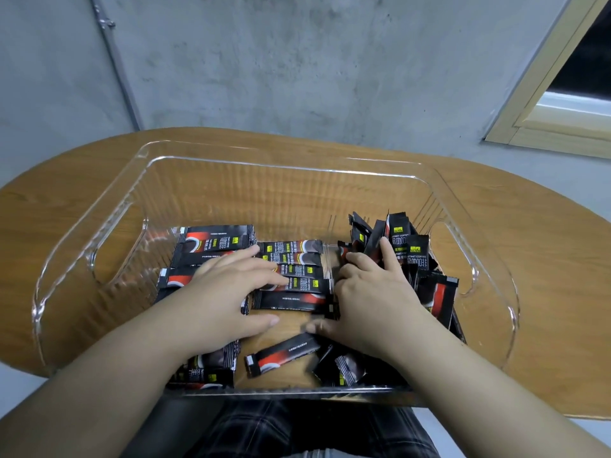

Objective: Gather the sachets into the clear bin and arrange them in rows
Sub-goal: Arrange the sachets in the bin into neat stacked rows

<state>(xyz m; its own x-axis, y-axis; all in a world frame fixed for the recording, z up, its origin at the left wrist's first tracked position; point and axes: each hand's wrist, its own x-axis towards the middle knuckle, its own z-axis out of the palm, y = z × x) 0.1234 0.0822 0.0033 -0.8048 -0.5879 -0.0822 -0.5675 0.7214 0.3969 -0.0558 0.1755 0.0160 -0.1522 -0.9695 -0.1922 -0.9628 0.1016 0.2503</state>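
The fingers of the left hand [231, 292] are spread flat on the sachet row at centre frame, gripping nothing; those of the right hand [367, 292] are curled loosely into the jumbled sachets [406, 249] at right, and whether one is pinched cannot be told. At lower centre a loose sachet [284, 353] lies askew on the floor of the clear bin [99, 226]. Gathering appears finished; arranging is judged to be in hand. Next, a sachet would need to be drawn from the jumble and laid parallel beside the middle row [297, 272]. "INSTANT COFFEE" can be read beside a yellow logo; the rest is illegible. The wooden table [529, 226] lies beyond.
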